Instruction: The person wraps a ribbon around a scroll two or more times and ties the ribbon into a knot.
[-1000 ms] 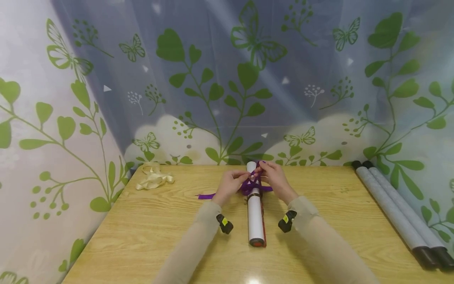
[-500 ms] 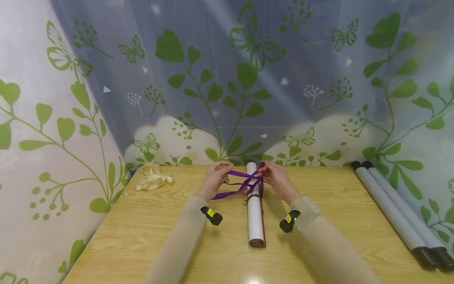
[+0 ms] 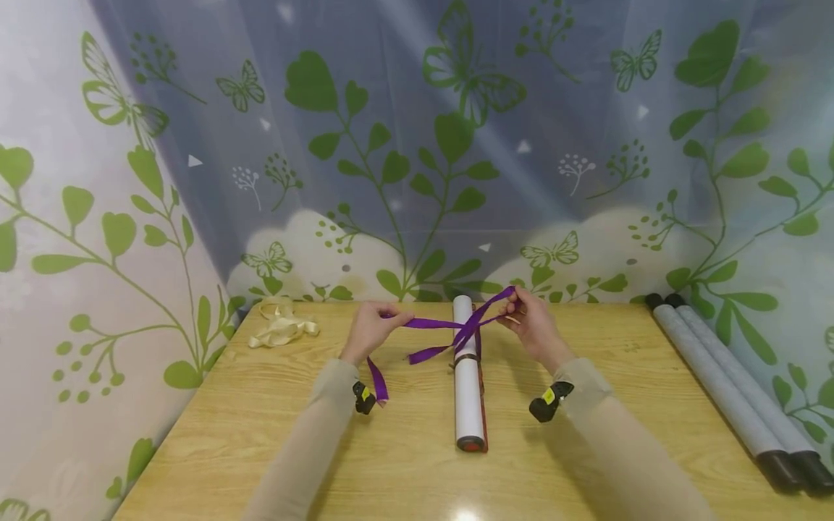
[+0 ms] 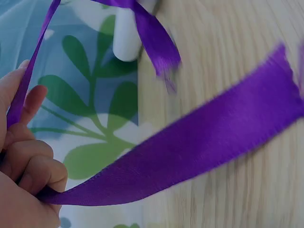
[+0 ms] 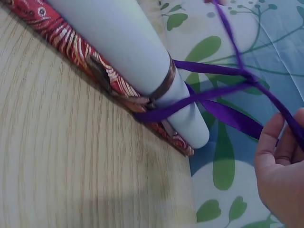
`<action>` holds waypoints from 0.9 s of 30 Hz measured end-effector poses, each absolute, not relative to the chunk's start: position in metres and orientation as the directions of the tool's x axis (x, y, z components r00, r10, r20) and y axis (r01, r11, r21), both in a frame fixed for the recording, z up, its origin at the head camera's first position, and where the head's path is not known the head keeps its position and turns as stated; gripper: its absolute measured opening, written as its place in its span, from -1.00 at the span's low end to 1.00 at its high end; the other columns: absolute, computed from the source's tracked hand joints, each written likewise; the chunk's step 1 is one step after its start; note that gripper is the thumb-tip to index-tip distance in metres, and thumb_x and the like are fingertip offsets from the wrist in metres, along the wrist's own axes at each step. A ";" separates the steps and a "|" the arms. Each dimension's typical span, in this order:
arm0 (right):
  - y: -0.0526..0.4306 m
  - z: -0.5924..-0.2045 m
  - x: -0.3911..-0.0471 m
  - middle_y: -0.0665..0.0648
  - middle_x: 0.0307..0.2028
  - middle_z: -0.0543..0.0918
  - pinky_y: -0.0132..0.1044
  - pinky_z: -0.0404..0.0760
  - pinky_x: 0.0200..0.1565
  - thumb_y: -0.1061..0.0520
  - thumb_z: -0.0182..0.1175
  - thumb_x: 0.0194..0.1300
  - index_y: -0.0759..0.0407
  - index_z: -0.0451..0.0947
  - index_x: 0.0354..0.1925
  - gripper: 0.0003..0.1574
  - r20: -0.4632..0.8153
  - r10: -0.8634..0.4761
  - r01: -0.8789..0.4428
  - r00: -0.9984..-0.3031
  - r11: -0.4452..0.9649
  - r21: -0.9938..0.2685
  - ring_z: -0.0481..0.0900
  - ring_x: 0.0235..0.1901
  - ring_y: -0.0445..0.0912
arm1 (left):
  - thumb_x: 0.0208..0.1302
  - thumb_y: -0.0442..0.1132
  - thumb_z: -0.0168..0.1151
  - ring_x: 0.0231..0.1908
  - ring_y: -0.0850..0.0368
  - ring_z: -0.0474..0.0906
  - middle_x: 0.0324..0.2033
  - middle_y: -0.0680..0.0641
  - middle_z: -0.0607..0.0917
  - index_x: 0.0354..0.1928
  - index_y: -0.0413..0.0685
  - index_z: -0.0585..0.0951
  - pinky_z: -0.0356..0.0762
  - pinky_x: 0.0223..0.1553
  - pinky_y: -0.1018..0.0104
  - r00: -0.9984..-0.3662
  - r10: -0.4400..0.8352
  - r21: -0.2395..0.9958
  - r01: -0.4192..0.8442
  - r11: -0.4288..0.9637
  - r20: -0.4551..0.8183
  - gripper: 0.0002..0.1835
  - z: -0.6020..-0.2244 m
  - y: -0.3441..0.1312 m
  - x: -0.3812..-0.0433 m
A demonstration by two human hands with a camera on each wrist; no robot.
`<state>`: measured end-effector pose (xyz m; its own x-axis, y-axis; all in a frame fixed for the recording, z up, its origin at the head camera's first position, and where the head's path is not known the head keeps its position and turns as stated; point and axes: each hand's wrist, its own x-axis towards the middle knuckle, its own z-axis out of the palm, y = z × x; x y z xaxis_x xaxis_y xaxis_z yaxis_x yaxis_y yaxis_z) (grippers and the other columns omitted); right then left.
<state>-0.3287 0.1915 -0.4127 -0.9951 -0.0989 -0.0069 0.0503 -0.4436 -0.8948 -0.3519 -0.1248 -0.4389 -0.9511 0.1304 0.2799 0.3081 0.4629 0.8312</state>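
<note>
A white tube (image 3: 469, 405) lies lengthwise on the table, with a red patterned strip (image 5: 61, 33) along its side and a brown band (image 5: 166, 80) around it. Purple ribbon (image 3: 430, 323) passes around the tube's far part and crosses above it. On the left, my left hand (image 3: 373, 331) grips one stretch of ribbon, its tail hanging below the fingers. My right hand (image 3: 536, 327), right of the tube, pinches another stretch drawn up and outward. A loose ribbon end sticks out left of the tube. Whether the crossing is knotted I cannot tell.
A bundle of cream ribbon (image 3: 283, 324) lies at the table's back left. Two grey rolls (image 3: 730, 383) with dark ends lie along the right edge. A curtain with leaves and butterflies (image 3: 404, 181) hangs directly behind the wooden table (image 3: 260, 441).
Both hands have moved apart from over the tube, left hand leftward and right hand rightward. The bunched purple ribbon has been pulled out into stretched lengths that cross above the tube.
</note>
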 end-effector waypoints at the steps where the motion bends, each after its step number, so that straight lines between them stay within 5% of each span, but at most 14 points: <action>1: 0.194 -0.413 -0.328 -0.06 -0.56 0.46 -0.29 0.60 -0.10 -0.02 -0.21 0.60 0.08 0.40 -0.39 -0.58 -0.002 -0.098 0.045 -0.995 -0.445 -0.894 0.55 -0.38 -0.16 | 0.15 0.10 0.41 -0.57 0.19 0.32 -0.51 -0.05 0.71 -0.45 0.01 0.77 0.27 -0.53 0.34 -0.946 0.140 0.808 0.324 0.492 0.294 -0.69 -0.440 -0.127 -0.353; 11: 0.228 -0.415 -0.320 -0.04 -0.77 0.24 -0.32 0.54 -0.23 0.01 -0.23 0.60 0.09 0.42 -0.38 -0.56 -0.050 -0.025 0.055 -0.998 -0.582 -0.812 0.30 -0.63 -0.16 | 0.17 0.12 0.38 -0.72 0.22 0.13 -0.79 0.11 0.37 -0.64 -0.11 0.66 0.10 -0.66 0.37 -0.940 0.150 0.713 0.331 0.619 0.306 -0.54 -0.440 -0.152 -0.354; 22: 0.255 -0.417 -0.308 -0.09 -0.80 0.17 -0.38 0.46 -0.52 0.11 -0.18 0.56 0.08 0.47 -0.36 -0.63 -0.129 0.218 0.024 -0.967 -0.427 -0.904 0.19 -0.74 -0.20 | 0.17 0.16 0.37 -0.71 0.21 0.12 -0.74 0.07 0.39 -0.55 -0.21 0.69 0.09 -0.65 0.38 -0.949 0.167 0.618 0.302 0.726 0.268 -0.49 -0.446 -0.174 -0.361; 27: 0.267 -0.427 -0.318 -0.08 -0.63 0.32 -0.44 0.52 -0.45 0.12 -0.15 0.54 0.08 0.49 -0.22 -0.73 -0.151 0.350 0.046 -0.925 -0.292 -0.955 0.34 -0.61 -0.25 | 0.22 0.17 0.32 -0.60 0.19 0.37 -0.53 0.04 0.65 -0.46 -0.05 0.73 0.32 -0.56 0.35 -0.956 0.178 0.609 0.287 0.739 0.235 -0.58 -0.450 -0.175 -0.364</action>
